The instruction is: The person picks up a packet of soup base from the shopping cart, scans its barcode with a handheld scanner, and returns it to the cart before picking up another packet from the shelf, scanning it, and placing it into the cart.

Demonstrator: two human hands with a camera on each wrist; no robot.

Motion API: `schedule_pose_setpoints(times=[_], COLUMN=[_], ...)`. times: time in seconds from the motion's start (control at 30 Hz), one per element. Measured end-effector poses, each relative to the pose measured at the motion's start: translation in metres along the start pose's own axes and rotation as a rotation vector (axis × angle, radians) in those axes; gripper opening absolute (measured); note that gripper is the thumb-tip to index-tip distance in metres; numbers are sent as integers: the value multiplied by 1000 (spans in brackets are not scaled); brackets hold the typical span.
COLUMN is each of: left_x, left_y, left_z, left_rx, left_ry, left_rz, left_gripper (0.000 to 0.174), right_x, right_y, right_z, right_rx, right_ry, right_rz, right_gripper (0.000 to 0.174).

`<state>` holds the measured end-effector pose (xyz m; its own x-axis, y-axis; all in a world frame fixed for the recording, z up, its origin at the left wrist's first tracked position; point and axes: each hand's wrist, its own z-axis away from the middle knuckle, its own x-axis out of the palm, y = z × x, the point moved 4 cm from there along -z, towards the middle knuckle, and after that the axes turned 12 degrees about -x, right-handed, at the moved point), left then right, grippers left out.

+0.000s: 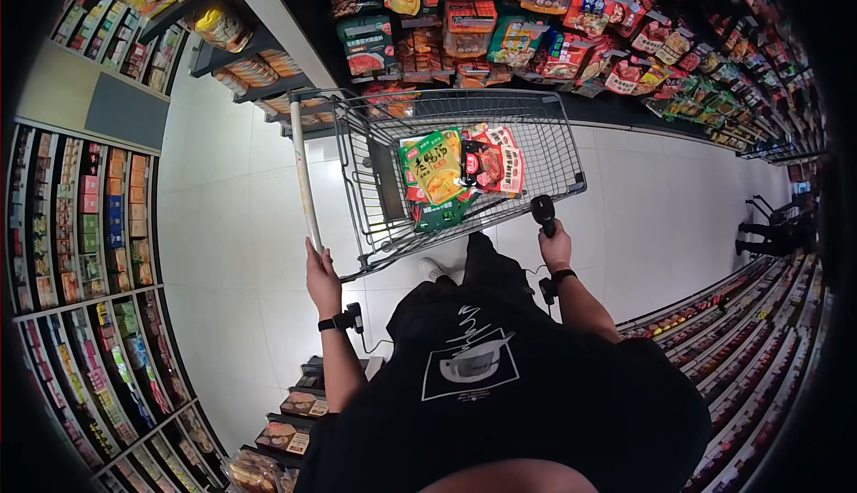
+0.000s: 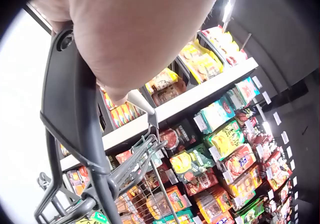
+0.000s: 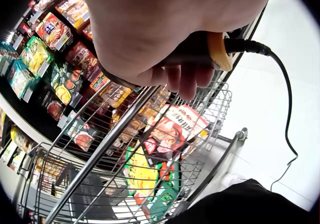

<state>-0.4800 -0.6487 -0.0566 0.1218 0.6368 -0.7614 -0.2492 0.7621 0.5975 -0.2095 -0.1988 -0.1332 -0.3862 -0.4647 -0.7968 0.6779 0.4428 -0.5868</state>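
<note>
My left hand (image 1: pixel 323 270) grips the near end of the pale handle (image 1: pixel 304 180) of a wire shopping cart (image 1: pixel 578 180). In the left wrist view that hand covers the handle's end, close above the dark plastic bracket (image 2: pixel 70 104). A black corded handheld device (image 1: pixel 543 212) with a rounded head is in my right hand (image 1: pixel 555 250), beside the cart's near rim. From its orange-tipped end runs a black cable (image 3: pixel 289 109). Inside the cart lie several food packets, among them a green-and-yellow one (image 1: pixel 435 167) and a red-and-white one (image 1: pixel 500 162).
Beyond the cart, a dark rack holds rows of hanging packets (image 1: pixel 368 46). Boxed goods (image 1: pixel 114 216) line shelves on the left, and long tiered shelves (image 1: pixel 741 341) run along the lower right. At the far right, a person in dark clothes (image 1: pixel 772 238) stands in the aisle.
</note>
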Motion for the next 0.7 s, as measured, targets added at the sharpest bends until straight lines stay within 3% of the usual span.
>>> schedule_pose_setpoints(times=[0.2, 0.3, 0.5, 0.57, 0.63, 0.67, 0.7], left_x=[-36, -55, -76, -81, -86, -86, -85], left_y=[-48, -66, -98, -101, -109, -116, -105], left_z=[-23, -31, -42, -41, -48, -54, -51], left_rx=[-87, -110, -148, -140, 74, -44, -23], left_ry=[-71, -96, -41, 20, 299, 241, 248], left_rz=[152, 238, 227, 108, -325, -257, -259], left_gripper=[47, 48, 49, 46, 42, 41, 41], right_x=[-30, -46, -62, -63, -59, -56, -56], right_y=[42, 72, 121, 128, 133, 133, 133], right_z=[60, 82, 84, 74, 62, 56, 49], right_rx=[94, 187, 353, 364, 357, 334, 312], right_ry=[49, 105, 132, 158, 147, 129, 115], right_rz=[162, 217, 233, 210, 174, 119, 64], right_gripper=[41, 36, 35, 34, 35, 35, 36])
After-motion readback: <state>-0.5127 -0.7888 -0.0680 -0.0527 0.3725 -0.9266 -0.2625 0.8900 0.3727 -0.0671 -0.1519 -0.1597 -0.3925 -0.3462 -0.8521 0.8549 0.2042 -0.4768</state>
